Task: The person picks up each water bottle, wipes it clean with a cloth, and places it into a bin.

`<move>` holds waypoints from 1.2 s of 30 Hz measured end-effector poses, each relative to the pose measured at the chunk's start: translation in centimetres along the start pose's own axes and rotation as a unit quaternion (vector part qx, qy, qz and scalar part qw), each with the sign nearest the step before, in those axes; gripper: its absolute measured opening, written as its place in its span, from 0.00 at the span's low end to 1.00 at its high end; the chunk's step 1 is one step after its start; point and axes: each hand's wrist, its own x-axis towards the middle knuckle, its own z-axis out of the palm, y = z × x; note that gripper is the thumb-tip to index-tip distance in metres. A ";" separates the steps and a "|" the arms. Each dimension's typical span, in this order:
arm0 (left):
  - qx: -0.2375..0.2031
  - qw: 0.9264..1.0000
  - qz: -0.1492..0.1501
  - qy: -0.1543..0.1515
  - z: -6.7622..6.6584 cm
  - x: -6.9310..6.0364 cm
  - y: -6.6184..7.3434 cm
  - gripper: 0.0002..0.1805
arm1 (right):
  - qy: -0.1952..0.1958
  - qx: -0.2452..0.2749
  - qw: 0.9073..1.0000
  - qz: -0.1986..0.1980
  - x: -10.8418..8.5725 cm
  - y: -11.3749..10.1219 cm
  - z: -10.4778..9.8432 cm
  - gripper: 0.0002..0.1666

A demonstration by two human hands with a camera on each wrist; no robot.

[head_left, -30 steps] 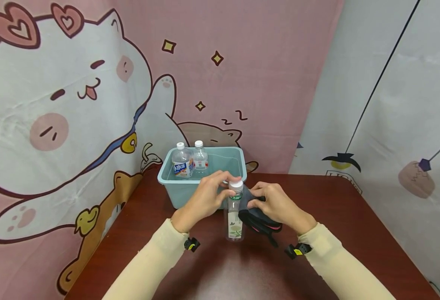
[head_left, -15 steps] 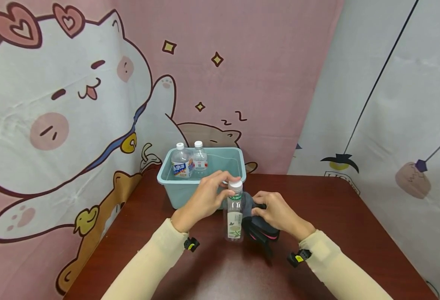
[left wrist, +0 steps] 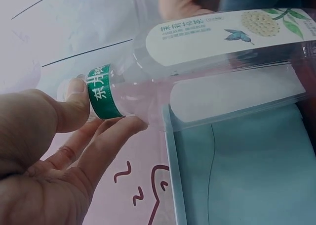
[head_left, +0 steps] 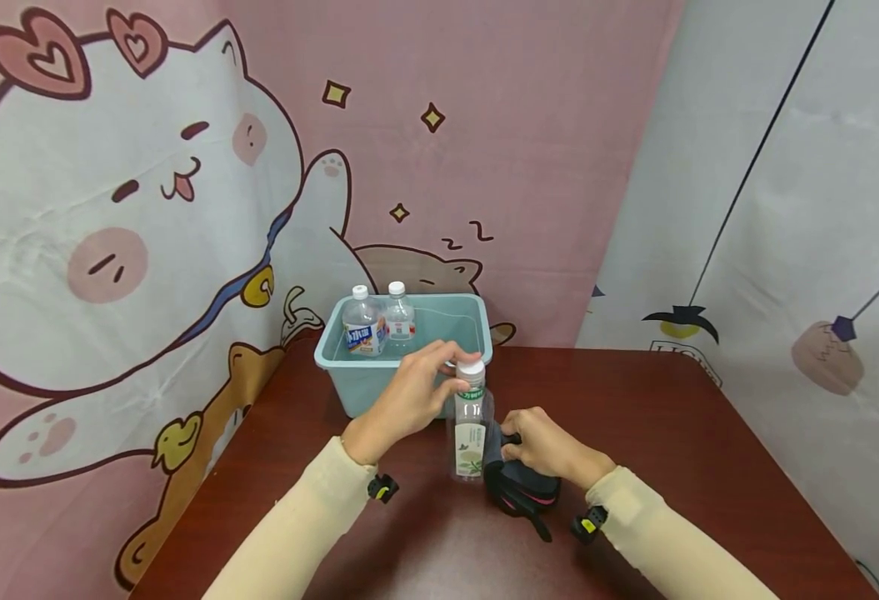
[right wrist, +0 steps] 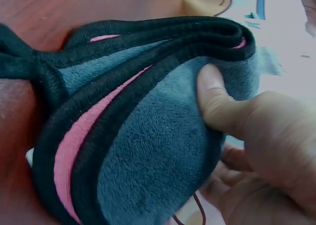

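Observation:
An uncapped-looking detail is absent: the clear plastic bottle point(head_left: 471, 450) wears a white cap, a green neck band and a pale floral label, and stands upright on the table. My left hand point(head_left: 409, 396) pinches it at the cap, thumb on the near side and fingers across; the left wrist view shows this grip on the bottle point(left wrist: 212, 42). Right beside it, my right hand point(head_left: 547, 446) grips a folded grey plush cloth point(head_left: 521, 483) with black edging. Pink lining and a black strap show on the cloth point(right wrist: 153, 136) in the right wrist view, where the thumb presses its face.
Behind the bottle stands a light blue plastic bin point(head_left: 334, 367) on the reddish-brown table point(head_left: 634, 417). Inside it are a bottle with a blue and orange label point(head_left: 365, 333) and another clear bottle point(head_left: 400, 321). A cartoon-printed curtain point(head_left: 544, 167) hangs behind.
My right hand has moved down along the bottle's right side with the cloth. The left hand keeps its hold on the cap, and the bottle stays in place.

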 end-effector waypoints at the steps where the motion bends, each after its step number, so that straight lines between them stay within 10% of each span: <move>1: 0.000 1.000 0.003 0.001 0.0 0.0 0.0 0.19 | -0.008 0.002 1.000 -0.004 0.0 0.1 0.2 0.15; 16: 0.006 1.000 0.003 -0.001 0.0 0.0 0.0 0.20 | -0.027 0.031 0.999 0.027 -0.1 0.6 1.0 0.10; 36: 0.003 1.000 -0.003 -0.005 0.1 0.1 0.1 0.19 | 0.057 0.037 0.997 0.044 -0.4 -0.9 -1.6 0.15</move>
